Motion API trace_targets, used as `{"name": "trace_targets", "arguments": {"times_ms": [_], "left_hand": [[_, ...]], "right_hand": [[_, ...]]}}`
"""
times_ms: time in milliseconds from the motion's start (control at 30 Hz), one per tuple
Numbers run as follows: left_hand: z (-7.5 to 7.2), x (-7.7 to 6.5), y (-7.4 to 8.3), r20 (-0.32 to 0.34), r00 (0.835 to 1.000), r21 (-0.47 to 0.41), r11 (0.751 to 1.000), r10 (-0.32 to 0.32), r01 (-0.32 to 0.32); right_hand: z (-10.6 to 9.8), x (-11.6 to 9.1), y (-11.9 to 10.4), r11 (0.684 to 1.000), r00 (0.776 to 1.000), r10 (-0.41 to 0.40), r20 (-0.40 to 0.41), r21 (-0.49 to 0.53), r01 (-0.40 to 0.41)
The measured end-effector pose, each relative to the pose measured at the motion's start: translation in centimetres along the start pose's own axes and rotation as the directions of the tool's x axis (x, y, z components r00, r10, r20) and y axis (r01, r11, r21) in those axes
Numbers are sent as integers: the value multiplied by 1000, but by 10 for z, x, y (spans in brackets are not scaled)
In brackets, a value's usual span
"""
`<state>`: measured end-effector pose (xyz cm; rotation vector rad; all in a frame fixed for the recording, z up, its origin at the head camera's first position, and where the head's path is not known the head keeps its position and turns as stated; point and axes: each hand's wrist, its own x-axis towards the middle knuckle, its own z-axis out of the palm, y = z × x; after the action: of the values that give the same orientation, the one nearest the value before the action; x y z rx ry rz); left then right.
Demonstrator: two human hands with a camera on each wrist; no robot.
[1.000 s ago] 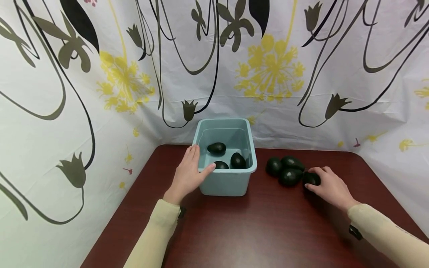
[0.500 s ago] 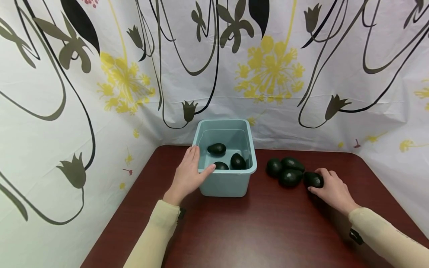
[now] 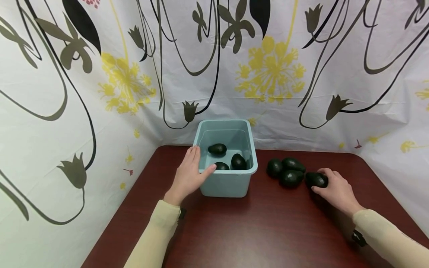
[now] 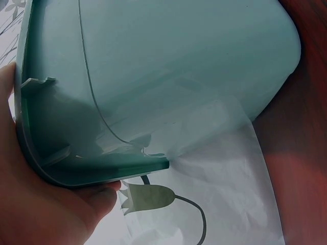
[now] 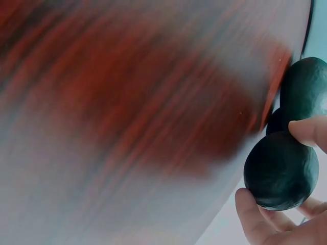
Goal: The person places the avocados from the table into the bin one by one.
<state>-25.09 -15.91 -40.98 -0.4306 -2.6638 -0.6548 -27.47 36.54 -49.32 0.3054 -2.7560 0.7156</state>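
Note:
On the left, my left hand (image 3: 189, 173) rests on the rim of a pale blue plastic bin (image 3: 224, 186), fingers extended along the left edge and thumb on the front edge. The left wrist view shows that hand (image 4: 46, 204) against the bin's corner (image 4: 168, 61) from below. Three dark green avocados lie inside, one (image 3: 217, 149) farther back; the front wall partly hides another (image 3: 221, 166). To the right, my right hand (image 3: 338, 190) holds an avocado (image 3: 316, 179) between thumb and fingers. In the right wrist view the held avocado (image 5: 281, 171) overlaps others behind it.
Three more avocados (image 3: 291, 178) sit clustered between the bin and my right hand. The dark reddish-brown table (image 3: 261, 230) ends at a white curtain (image 3: 278, 123) printed with flowers, which hangs behind and at both sides.
My right hand and its avocado have shifted slightly to the right, and more of the avocado shows. My left hand and the bin have stayed in place.

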Motion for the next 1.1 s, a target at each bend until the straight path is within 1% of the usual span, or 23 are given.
{"name": "trace_targets", "arguments": {"times_ms": [167,533,800,1100], "left_hand": [[0,0,-1,-3,1000,7,1000,7,-7],[0,0,-1,5,1000,2,1000,-8,8],[1,1,-1,1,1000,2,1000,-4,4],[1,0,-1,0,1000,2,1000,-1,1]], "right_hand": [[-5,0,-2,1000,1000,1,-20,5,-1],[-17,4,-13,1000,998,4,-56,6,-3],[-25,6,-24,1000,995,-18,-102,21,20],[-35,10,-35,999,992,2,-125,46,4]]}}
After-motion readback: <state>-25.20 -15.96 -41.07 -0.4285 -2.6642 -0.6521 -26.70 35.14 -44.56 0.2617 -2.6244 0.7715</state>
